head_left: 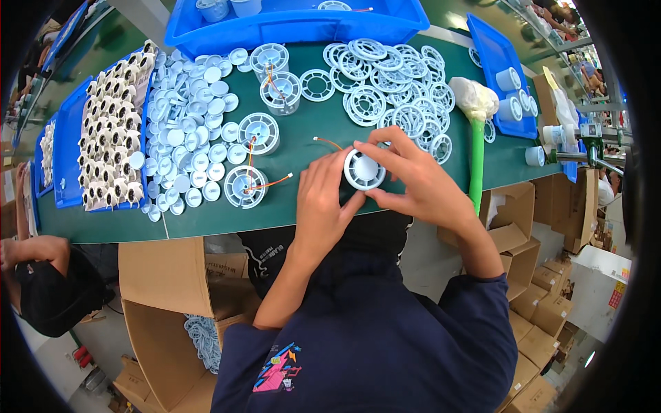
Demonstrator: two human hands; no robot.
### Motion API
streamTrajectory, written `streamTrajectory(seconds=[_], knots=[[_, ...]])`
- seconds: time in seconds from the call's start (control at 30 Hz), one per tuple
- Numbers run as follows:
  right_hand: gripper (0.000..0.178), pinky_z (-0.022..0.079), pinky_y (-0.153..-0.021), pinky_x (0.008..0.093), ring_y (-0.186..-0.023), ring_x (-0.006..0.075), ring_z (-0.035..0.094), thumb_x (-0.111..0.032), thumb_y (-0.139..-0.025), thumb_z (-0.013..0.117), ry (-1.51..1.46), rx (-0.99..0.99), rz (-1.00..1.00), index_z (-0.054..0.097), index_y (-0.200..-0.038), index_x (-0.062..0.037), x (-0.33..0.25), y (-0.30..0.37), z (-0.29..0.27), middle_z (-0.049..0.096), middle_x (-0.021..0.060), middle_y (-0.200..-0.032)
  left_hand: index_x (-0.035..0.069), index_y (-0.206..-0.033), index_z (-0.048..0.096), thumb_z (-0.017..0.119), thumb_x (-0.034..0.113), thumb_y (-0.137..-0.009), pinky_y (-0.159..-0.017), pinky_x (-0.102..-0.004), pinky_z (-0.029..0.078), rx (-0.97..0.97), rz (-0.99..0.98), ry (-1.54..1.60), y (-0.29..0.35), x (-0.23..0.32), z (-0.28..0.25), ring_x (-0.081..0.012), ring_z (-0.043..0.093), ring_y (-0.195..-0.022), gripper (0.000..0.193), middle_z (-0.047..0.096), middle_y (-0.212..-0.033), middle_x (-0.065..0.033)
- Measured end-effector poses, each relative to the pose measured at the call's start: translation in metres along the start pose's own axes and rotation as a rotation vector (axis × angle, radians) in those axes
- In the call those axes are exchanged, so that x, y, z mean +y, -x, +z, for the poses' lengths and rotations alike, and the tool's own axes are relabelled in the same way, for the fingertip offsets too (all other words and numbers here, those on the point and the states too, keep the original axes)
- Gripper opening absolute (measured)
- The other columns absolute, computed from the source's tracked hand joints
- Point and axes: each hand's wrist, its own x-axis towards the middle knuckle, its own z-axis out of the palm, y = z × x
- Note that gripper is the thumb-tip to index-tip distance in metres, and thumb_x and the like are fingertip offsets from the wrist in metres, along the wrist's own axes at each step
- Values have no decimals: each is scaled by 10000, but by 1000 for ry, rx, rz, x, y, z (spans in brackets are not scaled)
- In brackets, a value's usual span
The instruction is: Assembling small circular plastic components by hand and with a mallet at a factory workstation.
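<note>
Between my two hands is a round pale-blue plastic housing with a slotted ring on its face. My left hand grips its left side, fingers along the rim and thumb underneath. On the right side, my right hand pinches the rim between thumb and fingers. A thin red wire with a white connector sticks out beyond my left fingertips. Left of my hands stand several similar cup-shaped housings, with orange-red wires coming out. A loose slotted ring lies farther back on the green table.
Many slotted rings are heaped at back right, beside a green-handled mallet. Small round caps cover the left, next to a tray of white-and-black parts. A blue bin stands behind; cardboard boxes sit below.
</note>
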Motion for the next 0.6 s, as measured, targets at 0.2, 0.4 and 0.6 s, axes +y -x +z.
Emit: streamTrajectory(seconds=[0.2,0.4,0.6], knots=[[680,563,-834,421,-1037,334,661,-72,-808,818,-24,-11,32,581,-1444,-35,-1,1,-2,548,127,-1338,-1,-1529,445,902,145,-739,-1003,-484,454,35,23,-16,2,2,5,-385,591,-1260,925,603,-1404,-207],[670,557,-864,426,-1112,358,615,-131,-862,815,70,348,144,552,-1470,-23,-22,27,-18,555,180,-1363,10,-1560,399,913,230,-780,-1034,-485,454,83,132,-90,1,8,2,-393,582,-1277,959,568,-1470,-217],[664,535,-919,484,-1151,406,599,-216,-949,754,801,615,587,476,-1519,-18,94,79,-26,573,221,-1319,16,-1474,523,890,246,-830,-1005,-470,471,84,107,-52,2,2,10,-386,620,-1200,777,635,-1369,-205]])
